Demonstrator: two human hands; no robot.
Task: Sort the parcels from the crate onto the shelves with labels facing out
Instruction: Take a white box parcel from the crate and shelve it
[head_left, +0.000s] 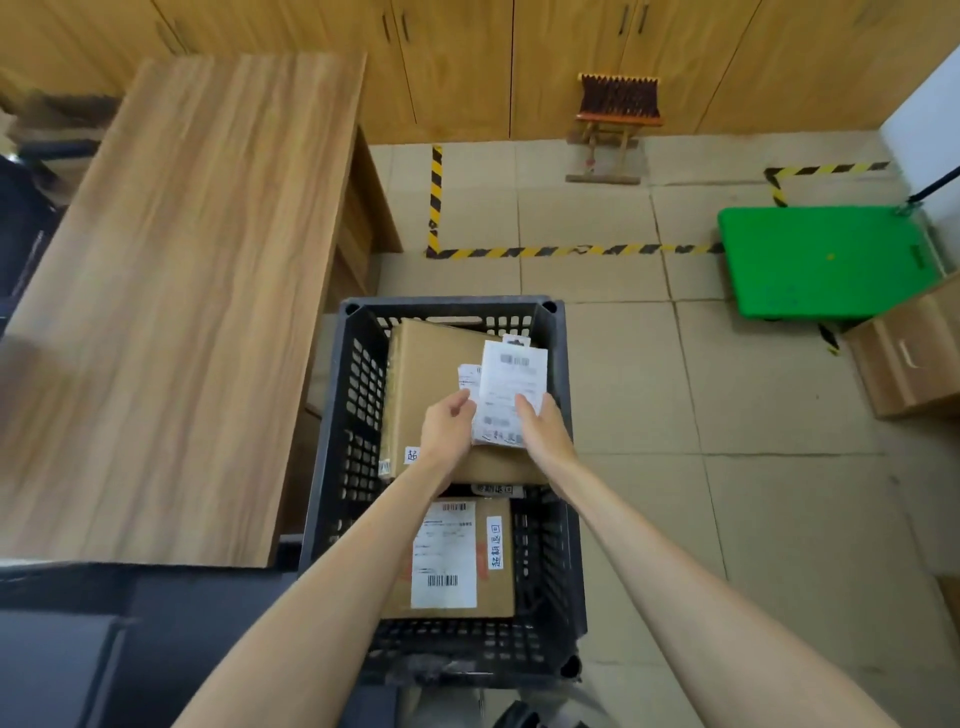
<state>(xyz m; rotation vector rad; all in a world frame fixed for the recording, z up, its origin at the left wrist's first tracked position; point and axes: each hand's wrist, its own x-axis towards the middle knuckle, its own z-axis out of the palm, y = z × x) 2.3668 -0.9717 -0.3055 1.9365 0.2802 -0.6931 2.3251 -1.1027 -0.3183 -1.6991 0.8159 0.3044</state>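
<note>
in the middle of the frame, the left hand (448, 426) and right hand (540, 427) pinch a small white parcel (511, 395) by its lower edges above the crate (332, 467); it looks light and thin, maybe bendy.

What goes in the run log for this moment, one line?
stage: picking from black crate | left hand + right hand: both holding white parcel | cardboard boxes left: two visible | shelves: not visible

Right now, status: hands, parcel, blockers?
Left hand and right hand gripping white parcel over crate. Two boxes beneath. No blockers visible.
</note>
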